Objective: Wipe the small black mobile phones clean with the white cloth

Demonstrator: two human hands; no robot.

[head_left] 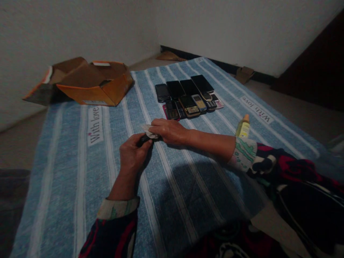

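My left hand [133, 152] is closed around a small dark object, which looks like a mobile phone [142, 140], above the striped cloth. Pressed against it is a crumpled whitish tissue or cloth [150, 131], pinched in the fingers of my right hand [169, 131]. Most of the dark object is hidden by my fingers and the tissue. Just beyond my hands, several mobile phones lie in two rows: touchscreen phones [174, 89] at the back and keypad phones [190, 106] in front.
An open orange cardboard box [94, 95] stands at the back left. To the right, a yellow bottle [244, 128] stands beside my right sleeve. A blue striped cloth [172, 193] covers the surface. Pale walls [228, 32] meet behind it.
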